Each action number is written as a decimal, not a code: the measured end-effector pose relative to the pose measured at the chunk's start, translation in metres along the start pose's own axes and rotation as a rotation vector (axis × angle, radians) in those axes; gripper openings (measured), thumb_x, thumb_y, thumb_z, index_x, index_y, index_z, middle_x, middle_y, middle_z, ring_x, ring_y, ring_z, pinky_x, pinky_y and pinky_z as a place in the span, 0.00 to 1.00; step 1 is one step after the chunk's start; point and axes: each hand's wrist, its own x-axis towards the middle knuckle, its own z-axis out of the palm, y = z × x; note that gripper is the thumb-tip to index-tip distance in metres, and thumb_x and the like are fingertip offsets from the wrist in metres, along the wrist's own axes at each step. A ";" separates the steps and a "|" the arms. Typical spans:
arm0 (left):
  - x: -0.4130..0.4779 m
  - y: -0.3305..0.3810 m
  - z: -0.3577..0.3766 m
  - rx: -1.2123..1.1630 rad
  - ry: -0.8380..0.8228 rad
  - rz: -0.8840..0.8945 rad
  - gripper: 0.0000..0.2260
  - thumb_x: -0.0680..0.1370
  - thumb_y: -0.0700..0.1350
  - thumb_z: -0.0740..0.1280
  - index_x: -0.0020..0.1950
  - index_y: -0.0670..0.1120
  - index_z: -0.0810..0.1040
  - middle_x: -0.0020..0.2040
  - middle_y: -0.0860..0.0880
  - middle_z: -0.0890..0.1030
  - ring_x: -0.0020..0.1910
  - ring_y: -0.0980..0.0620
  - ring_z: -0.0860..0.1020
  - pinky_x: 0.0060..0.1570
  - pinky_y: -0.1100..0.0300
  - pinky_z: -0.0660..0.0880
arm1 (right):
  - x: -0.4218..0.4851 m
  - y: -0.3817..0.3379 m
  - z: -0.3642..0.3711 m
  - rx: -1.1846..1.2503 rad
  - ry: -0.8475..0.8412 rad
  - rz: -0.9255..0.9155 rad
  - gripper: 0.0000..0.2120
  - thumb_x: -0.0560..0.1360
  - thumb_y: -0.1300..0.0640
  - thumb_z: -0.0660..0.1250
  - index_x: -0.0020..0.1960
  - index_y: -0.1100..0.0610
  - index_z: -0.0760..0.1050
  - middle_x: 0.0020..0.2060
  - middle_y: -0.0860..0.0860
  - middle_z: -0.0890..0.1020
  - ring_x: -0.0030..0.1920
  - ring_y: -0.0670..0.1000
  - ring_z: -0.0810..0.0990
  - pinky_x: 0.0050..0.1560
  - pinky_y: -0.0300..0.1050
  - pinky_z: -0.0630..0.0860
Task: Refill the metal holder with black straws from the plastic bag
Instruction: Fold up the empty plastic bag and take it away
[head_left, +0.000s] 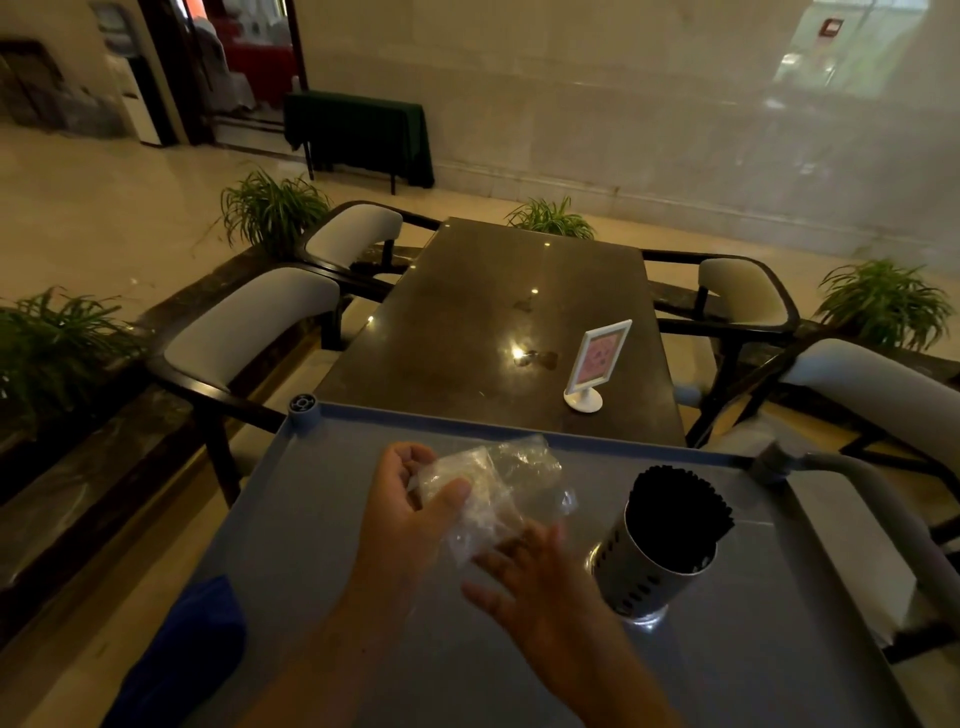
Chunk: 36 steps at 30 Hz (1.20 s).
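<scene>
Dark table (467, 322) runs away beyond my grip, with the grey cart top (291, 519) beneath it. The metal holder (654, 577) stands upright on the cart just right of my grip, packed with black straws (675, 504). The crumpled clear plastic bag (498, 483) is pinched at its left end by my left hand (410, 499), thumb against curled fingers. My right hand (540, 577) grasps nothing, fingers spread straight, tips at the bag's near edge.

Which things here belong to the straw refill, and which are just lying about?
Job: plastic bag, held in the left hand; right hand, open beside it; metal holder; black straws standing in it.
Lying about: sign stand on the table; chairs; plants.
</scene>
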 end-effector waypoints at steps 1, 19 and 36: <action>-0.002 0.000 0.001 0.011 0.035 0.016 0.14 0.75 0.39 0.74 0.53 0.51 0.72 0.48 0.45 0.81 0.38 0.53 0.84 0.33 0.62 0.79 | -0.002 0.007 0.008 -0.024 -0.044 0.018 0.46 0.56 0.38 0.81 0.67 0.60 0.73 0.62 0.63 0.78 0.62 0.62 0.77 0.58 0.61 0.74; -0.030 -0.023 -0.058 0.074 -0.133 -0.292 0.11 0.77 0.46 0.70 0.58 0.51 0.79 0.49 0.50 0.87 0.46 0.49 0.86 0.42 0.58 0.83 | 0.021 0.023 0.025 -0.690 0.103 -0.150 0.06 0.79 0.60 0.65 0.52 0.57 0.80 0.43 0.53 0.86 0.42 0.51 0.86 0.40 0.41 0.81; -0.285 -0.041 -0.181 0.096 0.862 -0.309 0.08 0.77 0.38 0.71 0.48 0.51 0.84 0.47 0.47 0.87 0.43 0.46 0.86 0.35 0.55 0.82 | -0.048 0.209 0.097 -1.049 -0.745 0.240 0.08 0.73 0.61 0.73 0.50 0.54 0.77 0.44 0.54 0.85 0.42 0.52 0.85 0.41 0.47 0.83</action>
